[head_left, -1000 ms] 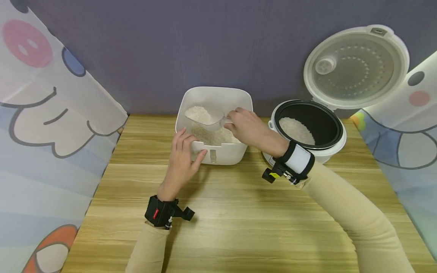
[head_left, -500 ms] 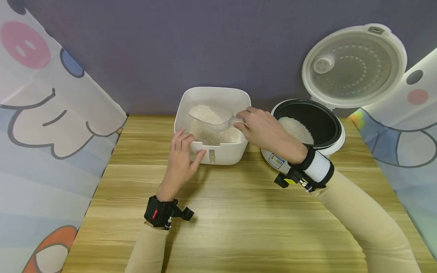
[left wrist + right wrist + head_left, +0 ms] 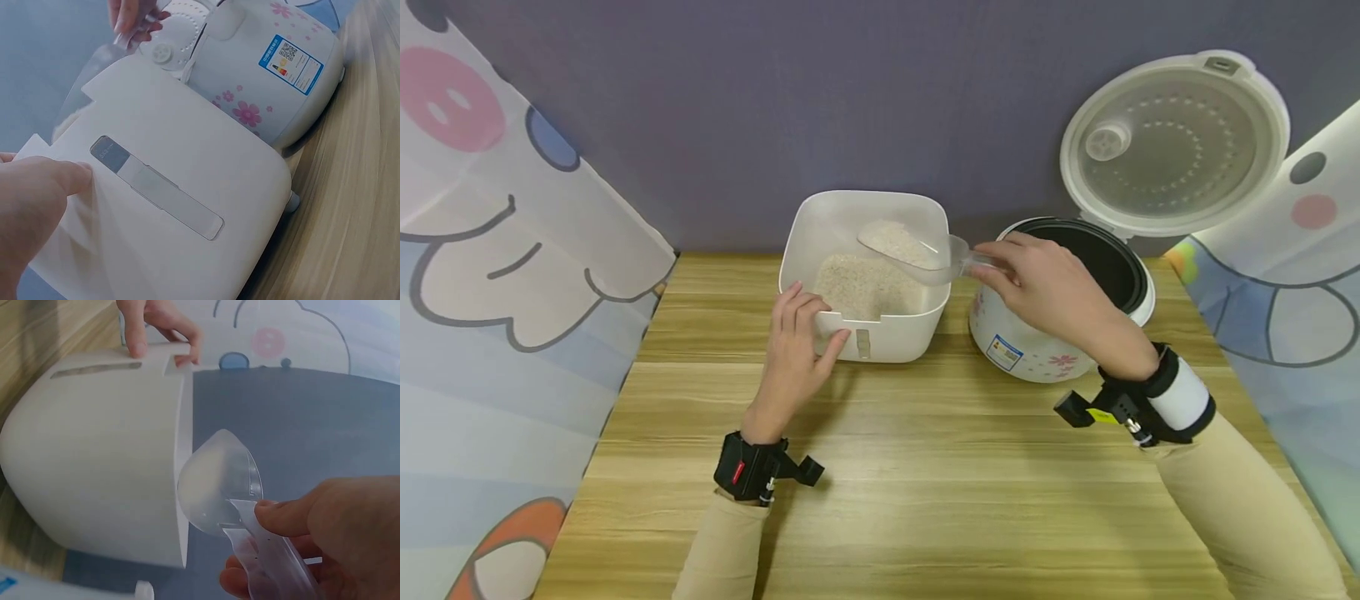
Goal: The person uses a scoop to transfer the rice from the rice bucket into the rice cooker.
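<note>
a wood-grain tabletop (image 3: 880, 500) bears a white, pink-flowered rice cooker (image 3: 1030, 350), its lid (image 3: 1176, 150) raised, and, just left of it, a white rice bin (image 3: 895, 340). the left hand (image 3: 793, 354) pinches the bin's wall near its front left corner, while the right hand (image 3: 1052, 287) grips a clear plastic scoop (image 3: 952, 260). the scoop slants over the bin's right side, carrying white rice (image 3: 895, 241)
</note>
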{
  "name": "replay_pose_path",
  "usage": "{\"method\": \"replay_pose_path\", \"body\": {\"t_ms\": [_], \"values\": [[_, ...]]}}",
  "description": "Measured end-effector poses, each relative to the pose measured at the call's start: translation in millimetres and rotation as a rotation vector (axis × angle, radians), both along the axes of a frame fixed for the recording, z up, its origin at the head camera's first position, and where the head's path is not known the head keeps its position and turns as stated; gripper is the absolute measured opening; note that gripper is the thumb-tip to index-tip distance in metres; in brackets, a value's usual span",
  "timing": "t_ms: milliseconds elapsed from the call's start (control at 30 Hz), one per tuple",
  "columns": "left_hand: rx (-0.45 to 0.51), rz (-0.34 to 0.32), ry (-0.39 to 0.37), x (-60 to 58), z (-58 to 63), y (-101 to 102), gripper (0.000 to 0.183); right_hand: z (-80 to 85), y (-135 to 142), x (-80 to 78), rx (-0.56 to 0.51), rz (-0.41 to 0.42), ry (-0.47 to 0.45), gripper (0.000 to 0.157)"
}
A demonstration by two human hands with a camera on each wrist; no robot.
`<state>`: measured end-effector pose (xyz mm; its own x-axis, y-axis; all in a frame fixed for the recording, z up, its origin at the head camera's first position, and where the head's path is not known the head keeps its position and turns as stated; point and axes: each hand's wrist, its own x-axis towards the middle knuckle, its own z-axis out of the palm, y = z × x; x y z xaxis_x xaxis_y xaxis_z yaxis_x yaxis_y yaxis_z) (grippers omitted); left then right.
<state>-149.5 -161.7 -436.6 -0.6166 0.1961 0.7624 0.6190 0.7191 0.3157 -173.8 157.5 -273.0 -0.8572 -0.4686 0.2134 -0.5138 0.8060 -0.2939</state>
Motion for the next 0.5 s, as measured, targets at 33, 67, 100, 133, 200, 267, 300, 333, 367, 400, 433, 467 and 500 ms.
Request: {"method": "replay_pose_path", "body": {"t_ms": [33, 67, 100, 133, 200, 267, 300, 333, 367, 400, 433, 467, 500], "values": [[-0.002, 0.0, 0.0, 0.1, 0.1, -0.1, 0.042, 0.8, 4.5, 1.6, -0.003, -0.005, 0.01, 0.034], [-0.004, 0.001, 0.0, 0.2, 0.0, -0.3, 0.042, 1.1, 9.1, 2.8, -0.005, -0.009, 0.023, 0.033], [-0.006, 0.001, 0.001, 0.4, 0.1, -0.5, 0.042, 1.3, 13.8, 3.9, -0.008, -0.016, 0.035, 0.032], [-0.007, 0.002, 0.001, 0.5, 0.0, -0.6, 0.042, 1.3, 18.7, 4.9, -0.012, -0.023, 0.046, 0.032], [-0.008, 0.001, 0.001, 0.7, -0.2, -0.9, 0.042, 0.9, 28.7, 6.4, -0.021, -0.039, 0.066, 0.032], [-0.007, 0.002, 0.0, 0.7, -0.5, -1.0, 0.042, 0.1, 39.0, 7.8, -0.026, -0.052, 0.079, 0.032], [-0.006, 0.002, -0.002, 0.6, -0.6, -0.9, 0.042, -0.3, 44.4, 8.6, -0.033, -0.058, 0.084, 0.033], [-0.006, 0.003, -0.003, 0.3, -1.0, -1.0, 0.042, -0.8, 49.9, 9.2, -0.034, -0.069, 0.086, 0.033], [-0.006, 0.003, -0.002, 0.2, -0.9, -0.8, 0.042, -1.6, 55.5, 10.0, -0.035, -0.077, 0.092, 0.033], [-0.006, 0.002, -0.001, 0.1, -0.8, -0.6, 0.042, -2.5, 61.3, 10.8, -0.036, -0.086, 0.093, 0.033], [-0.008, 0.002, 0.0, -0.1, -0.7, -0.4, 0.042, -3.5, 67.1, 11.7, -0.032, -0.094, 0.097, 0.033], [-0.009, 0.001, 0.001, -0.3, -0.8, -0.3, 0.041, -4.6, 73.1, 12.6, -0.03, -0.101, 0.102, 0.033], [-0.009, 0.0, 0.003, -0.5, -0.8, -0.1, 0.041, -5.8, 79.1, 13.6, -0.028, -0.111, 0.11, 0.032]]}}
